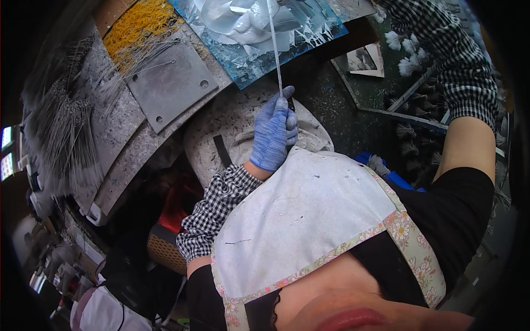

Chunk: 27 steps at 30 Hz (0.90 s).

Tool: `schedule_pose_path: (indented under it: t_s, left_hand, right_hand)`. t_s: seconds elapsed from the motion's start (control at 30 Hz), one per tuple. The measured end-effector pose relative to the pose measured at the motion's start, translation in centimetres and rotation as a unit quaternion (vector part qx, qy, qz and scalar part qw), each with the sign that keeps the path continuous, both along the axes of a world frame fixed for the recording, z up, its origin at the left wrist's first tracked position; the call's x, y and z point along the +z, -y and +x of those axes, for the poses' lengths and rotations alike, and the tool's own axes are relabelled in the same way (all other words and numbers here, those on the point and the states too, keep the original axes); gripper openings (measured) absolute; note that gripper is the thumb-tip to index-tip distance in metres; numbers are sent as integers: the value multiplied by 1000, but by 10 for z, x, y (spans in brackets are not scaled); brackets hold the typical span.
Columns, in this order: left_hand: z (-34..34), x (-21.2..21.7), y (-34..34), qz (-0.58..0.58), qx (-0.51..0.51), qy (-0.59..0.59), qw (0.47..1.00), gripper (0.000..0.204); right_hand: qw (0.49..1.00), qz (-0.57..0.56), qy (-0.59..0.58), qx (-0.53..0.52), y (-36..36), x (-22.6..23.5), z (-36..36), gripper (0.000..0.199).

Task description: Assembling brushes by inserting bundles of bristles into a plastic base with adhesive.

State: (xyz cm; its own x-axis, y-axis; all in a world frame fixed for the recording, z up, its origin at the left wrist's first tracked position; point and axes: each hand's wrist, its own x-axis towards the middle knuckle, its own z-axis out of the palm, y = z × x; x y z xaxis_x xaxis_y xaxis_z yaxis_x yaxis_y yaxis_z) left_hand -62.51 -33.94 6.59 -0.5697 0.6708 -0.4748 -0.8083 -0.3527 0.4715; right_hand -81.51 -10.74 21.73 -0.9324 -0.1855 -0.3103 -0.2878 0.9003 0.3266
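My left hand (274, 132), in a blue knit glove, is closed round the lower end of a thin whitish rod (275, 49). Thumb and fingers pinch it, and it points up and away from me. The rod's far part passes over a blue board (326, 32) smeared with a thick silvery-white paste (248, 25); its far tip is cut off by the top edge. My right arm, in a checkered sleeve (469, 83), reaches to the upper right, and the hand lies outside the picture.
Left of the board are a grey metal plate (171, 83) with holes, loose thin wires, yellow loops (143, 27) and a big bundle of wires (69, 132). At the right, a metal frame (411, 91) stands among several white-tufted brushes (409, 63). A spattered whitish seat (204, 127) is below my hand.
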Motion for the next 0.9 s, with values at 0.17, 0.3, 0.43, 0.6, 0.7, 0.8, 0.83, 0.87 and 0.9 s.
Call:
schedule_pose_path:
  t_s: [0.17,0.3,0.43,0.6,0.7,0.8,0.83,0.87,0.9]
  left_hand:
    - [-9,-16,-4,-20,15,48,999,36]
    - [-8,-32,-9,-62,28,32,997,35]
    - [-10,-26,-7,-87,31,-29,995,35]
    - [-9,-13,1,-88,31,-41,995,36]
    - [-10,-10,2,-90,38,-39,995,37]
    - [-11,-10,5,-88,37,-56,994,37]
    - [-11,-10,6,-79,34,-54,995,37]
    - [-11,-11,8,-70,30,-52,996,37]
    - [-10,-10,8,-71,35,-50,996,37]
  right_hand:
    - [1000,-11,5,24,6,3,-1,32]
    - [998,5,-45,52,-22,12,14,29]
    - [998,-22,-54,-4,-90,16,56,27]
    - [995,-84,-13,-60,-154,-13,81,25]
    - [994,-100,-34,-5,-159,-21,75,28]
    - [992,-128,1,2,-158,-15,71,29]
    - [992,-125,2,1,-159,-15,74,29]
    - [992,-128,-6,-5,-162,-19,80,29]
    - [991,-135,-14,-4,-161,-21,79,28]
